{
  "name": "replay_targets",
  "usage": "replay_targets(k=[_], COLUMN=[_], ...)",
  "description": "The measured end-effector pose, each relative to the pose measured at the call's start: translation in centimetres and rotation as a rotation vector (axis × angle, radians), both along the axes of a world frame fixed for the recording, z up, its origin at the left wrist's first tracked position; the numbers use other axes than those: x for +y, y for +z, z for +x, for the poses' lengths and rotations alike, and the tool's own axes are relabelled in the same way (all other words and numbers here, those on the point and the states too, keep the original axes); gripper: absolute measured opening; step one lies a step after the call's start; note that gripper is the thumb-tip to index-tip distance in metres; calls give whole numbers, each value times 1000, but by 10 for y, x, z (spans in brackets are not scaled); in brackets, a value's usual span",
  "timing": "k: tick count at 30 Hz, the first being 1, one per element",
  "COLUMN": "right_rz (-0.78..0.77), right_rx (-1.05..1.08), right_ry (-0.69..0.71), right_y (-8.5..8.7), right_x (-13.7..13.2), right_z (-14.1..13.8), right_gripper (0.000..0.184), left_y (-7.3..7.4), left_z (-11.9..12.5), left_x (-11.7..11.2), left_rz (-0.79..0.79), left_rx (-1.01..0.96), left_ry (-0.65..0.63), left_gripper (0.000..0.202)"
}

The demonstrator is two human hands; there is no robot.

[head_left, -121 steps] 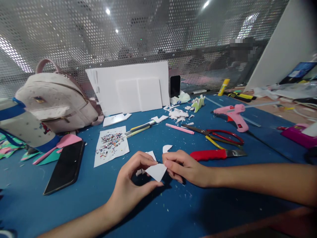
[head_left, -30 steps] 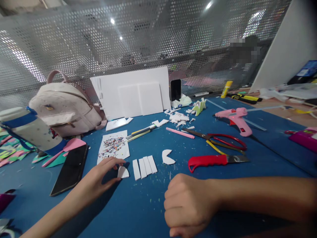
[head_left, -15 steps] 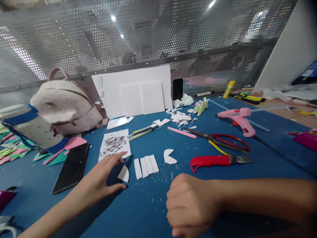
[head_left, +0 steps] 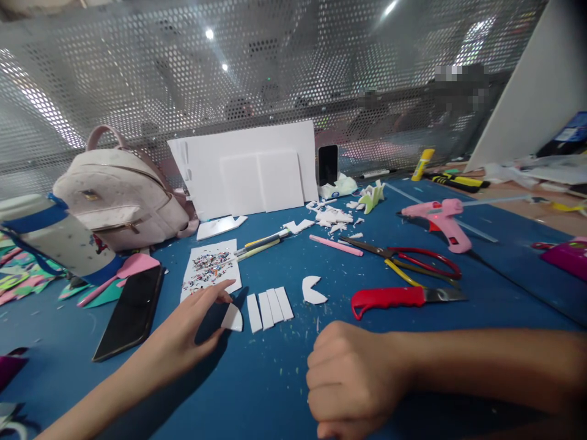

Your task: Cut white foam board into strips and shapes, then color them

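Observation:
My left hand [head_left: 197, 327] has its thumb and curled fingers at the edges of a small white foam wedge [head_left: 233, 319] with one rounded side. The thumb tip meets the wedge's left corner; the inner fingertips are partly hidden. Just right of it, several white foam strips [head_left: 269, 308] lie side by side on the blue table [head_left: 270, 391]. A white C-shaped foam piece [head_left: 313, 290] lies farther right. My right hand [head_left: 353, 376] rests on the table as a closed fist, palm hidden, with nothing showing out of it.
Right: a red-handled knife [head_left: 389, 298], scissors [head_left: 426, 260] and a pink glue gun [head_left: 443, 220]. Left: a black phone [head_left: 131, 311], a leaning bottle [head_left: 68, 238] and a backpack [head_left: 126, 201]. Behind: a paper with colourful bits [head_left: 211, 266], pens [head_left: 259, 247], foam scraps [head_left: 332, 217] and white boards [head_left: 261, 171].
My left thumb has drawn in toward the fingers and against the foam wedge. The wedge has turned and shifted slightly right, nearer the strips. My right fist stays where it was.

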State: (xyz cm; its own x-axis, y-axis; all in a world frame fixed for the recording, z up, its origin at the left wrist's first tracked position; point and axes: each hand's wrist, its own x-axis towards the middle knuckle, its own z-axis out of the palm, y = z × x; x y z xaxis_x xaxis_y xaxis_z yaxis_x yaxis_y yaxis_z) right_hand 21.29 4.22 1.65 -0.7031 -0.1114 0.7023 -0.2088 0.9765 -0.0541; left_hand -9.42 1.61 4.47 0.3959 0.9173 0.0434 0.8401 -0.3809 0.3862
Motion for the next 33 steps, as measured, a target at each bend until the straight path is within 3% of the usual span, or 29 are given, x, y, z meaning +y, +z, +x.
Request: replay_targets(k=[6,11,23,28,33], right_rz=[-1,-1,2,8,10], right_rx=[0,14,-9,-23,3], right_ry=[3,8,1,6,-1], right_y=[0,3,3,3,3], right_x=[1,0,1,2,0], right_z=[0,0,1,1,0], right_gripper=[55,57,58,58,58], left_y=[-9,-14,-11,-17,-24], left_z=[6,10,13,26,30], left_x=[-2,-2,-6,-5,-1], left_rz=[4,28,0,23,50], left_rx=[-16,-46,-119,-173,-235], left_ry=[54,92,62,93,125], left_gripper=[71,63,64,67,56])
